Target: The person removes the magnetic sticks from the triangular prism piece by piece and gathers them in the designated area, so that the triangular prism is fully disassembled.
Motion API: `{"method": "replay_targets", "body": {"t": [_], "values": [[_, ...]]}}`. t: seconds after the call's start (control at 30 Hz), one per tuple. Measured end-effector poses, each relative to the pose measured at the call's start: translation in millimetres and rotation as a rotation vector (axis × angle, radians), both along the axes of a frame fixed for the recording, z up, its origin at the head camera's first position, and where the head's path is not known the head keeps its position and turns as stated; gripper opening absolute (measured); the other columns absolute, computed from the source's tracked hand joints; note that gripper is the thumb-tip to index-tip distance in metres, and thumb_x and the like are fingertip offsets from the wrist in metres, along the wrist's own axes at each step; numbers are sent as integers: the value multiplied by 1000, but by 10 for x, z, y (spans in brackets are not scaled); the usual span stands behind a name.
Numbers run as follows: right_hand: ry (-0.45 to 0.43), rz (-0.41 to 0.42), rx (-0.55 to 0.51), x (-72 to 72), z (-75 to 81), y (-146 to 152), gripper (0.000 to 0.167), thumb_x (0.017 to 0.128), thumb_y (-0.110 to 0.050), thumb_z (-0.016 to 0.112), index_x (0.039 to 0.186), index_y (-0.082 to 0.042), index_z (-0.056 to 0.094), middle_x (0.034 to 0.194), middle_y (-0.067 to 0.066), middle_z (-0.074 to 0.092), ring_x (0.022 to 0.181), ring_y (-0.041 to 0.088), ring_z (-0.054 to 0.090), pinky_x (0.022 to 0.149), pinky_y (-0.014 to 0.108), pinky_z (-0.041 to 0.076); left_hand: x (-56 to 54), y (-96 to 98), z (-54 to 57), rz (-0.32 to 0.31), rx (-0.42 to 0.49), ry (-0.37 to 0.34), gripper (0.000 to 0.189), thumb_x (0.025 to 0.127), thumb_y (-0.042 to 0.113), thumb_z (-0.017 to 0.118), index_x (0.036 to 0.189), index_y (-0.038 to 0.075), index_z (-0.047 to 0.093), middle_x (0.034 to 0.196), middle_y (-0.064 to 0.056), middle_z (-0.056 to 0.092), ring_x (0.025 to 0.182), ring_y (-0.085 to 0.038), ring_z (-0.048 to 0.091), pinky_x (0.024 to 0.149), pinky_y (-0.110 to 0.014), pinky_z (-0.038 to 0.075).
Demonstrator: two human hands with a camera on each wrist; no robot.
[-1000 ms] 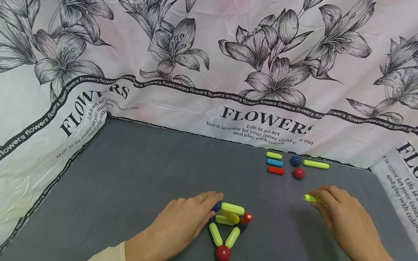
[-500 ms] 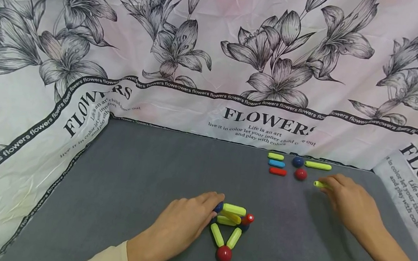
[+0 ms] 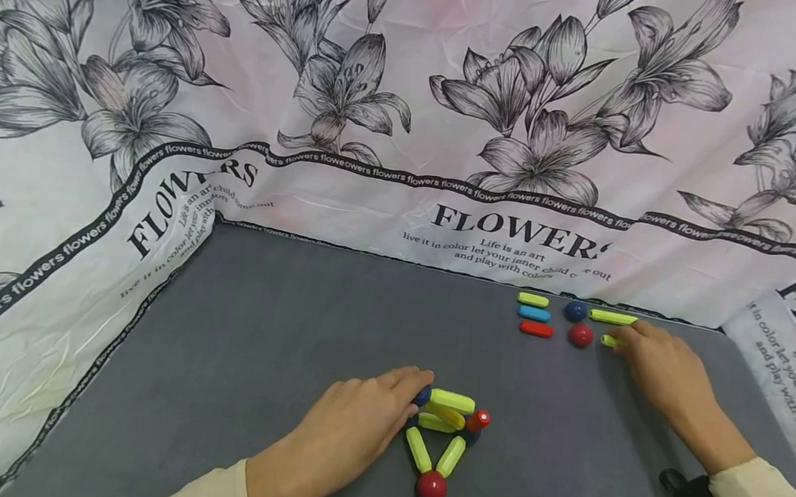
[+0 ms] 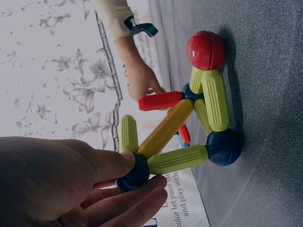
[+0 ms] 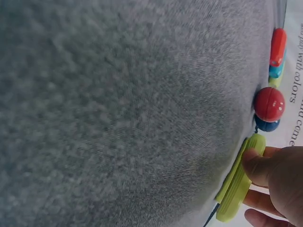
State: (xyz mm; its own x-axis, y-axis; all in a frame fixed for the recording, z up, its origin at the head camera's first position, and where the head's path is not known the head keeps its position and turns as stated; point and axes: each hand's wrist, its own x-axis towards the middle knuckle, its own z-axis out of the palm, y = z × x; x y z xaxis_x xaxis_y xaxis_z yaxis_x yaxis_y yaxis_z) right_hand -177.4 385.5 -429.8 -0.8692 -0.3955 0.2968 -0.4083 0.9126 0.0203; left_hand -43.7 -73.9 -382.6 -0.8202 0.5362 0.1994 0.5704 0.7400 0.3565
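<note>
Left hand (image 3: 362, 419): thumb and fingers curled around the upper blue ball (image 4: 134, 172) of the stick-and-ball frame, likely to steady it, since that corner sat raised off the worktop (image 3: 292, 318). A green stick (image 4: 177, 160) and the yellow stick (image 4: 166, 127) ran down from that ball to the base; another green stick jutted from it, far end free. Base was a triangle of green sticks, its red ball (image 3: 431, 488) toward the person, lying flat, which probably gave the frame its footing. Red stick (image 4: 161, 100) stuck up from a base corner.

Right hand (image 3: 671, 371): pinched a loose green stick (image 5: 241, 182) between thumb and fingers, just beside the long green stick (image 3: 611, 318); lined up nearly parallel, perhaps for comparison or setting down. Contact with worktop: can't tell.

Farther left, loose red ball (image 3: 581, 335) and loose blue ball (image 3: 576, 311), then three short sticks (image 3: 534, 314) in a stack of rows, seemingly sorted by kind. Flower-print cloth (image 3: 381, 121) stood behind.
</note>
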Motion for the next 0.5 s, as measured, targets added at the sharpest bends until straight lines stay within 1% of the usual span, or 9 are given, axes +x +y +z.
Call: {"method": "replay_targets", "body": {"t": [0.17, 0.3, 0.5], "values": [[-28, -7, 8, -77, -39, 27, 24, 89, -3, 80, 112, -2, 77, 98, 15, 71, 80, 37, 68, 70, 60, 51, 0, 4, -3, 6, -6, 2, 39, 106, 23, 68, 143, 13, 63, 138, -2, 68, 91, -21, 78, 70, -36, 62], [-57, -27, 22, -92, -60, 36, 25, 89, -2, 81, 114, -2, 77, 101, 16, 71, 83, 40, 68, 73, 62, 51, 12, 6, -5, 1, -3, -6, 38, 106, 22, 68, 142, 13, 63, 138, -2, 68, 90, -21, 78, 69, -36, 62], [-26, -11, 3, -114, -98, 38, 26, 88, -3, 83, 113, -4, 78, 101, 14, 71, 83, 38, 69, 75, 61, 52, 13, 10, -1, -1, -5, 12, 38, 105, 22, 69, 142, 13, 63, 137, -2, 69, 89, -20, 77, 69, -36, 62]]}}
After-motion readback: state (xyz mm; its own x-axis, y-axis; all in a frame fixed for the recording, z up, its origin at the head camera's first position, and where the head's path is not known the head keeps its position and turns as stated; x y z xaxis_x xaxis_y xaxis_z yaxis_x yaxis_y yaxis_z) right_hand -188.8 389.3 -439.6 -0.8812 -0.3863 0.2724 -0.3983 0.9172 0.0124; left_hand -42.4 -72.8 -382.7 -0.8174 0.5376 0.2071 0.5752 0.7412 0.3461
